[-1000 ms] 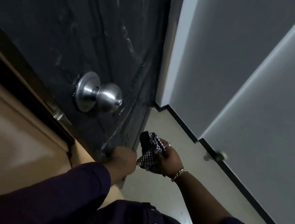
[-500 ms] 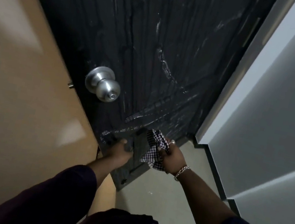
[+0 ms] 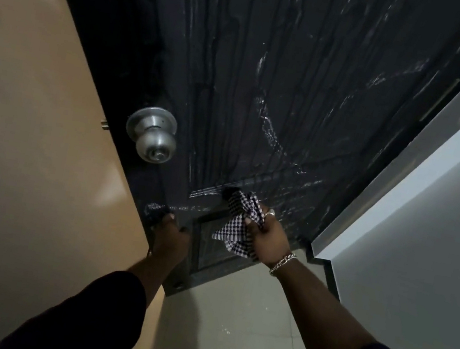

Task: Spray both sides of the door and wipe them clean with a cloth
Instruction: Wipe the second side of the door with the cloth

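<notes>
- Right hand (image 3: 265, 236) gripped a bunched black-and-white checked cloth (image 3: 237, 221) against the wet, streaked black door (image 3: 271, 74).
- Left hand (image 3: 170, 234) rested on the door's edge; its fingers' lie could not be told.

we count one dark door (image 3: 286, 76) bearing one round metal knob (image 3: 153, 137), with one small latch stub (image 3: 104, 123) at the door's edge. we count two hands: one left hand (image 3: 169, 239) and one right hand (image 3: 268, 238). one checked cloth (image 3: 236, 224). one ring (image 3: 271, 212) and one chain bracelet (image 3: 283, 263), both on the right hand side. two dark sleeves, one per arm.
</notes>
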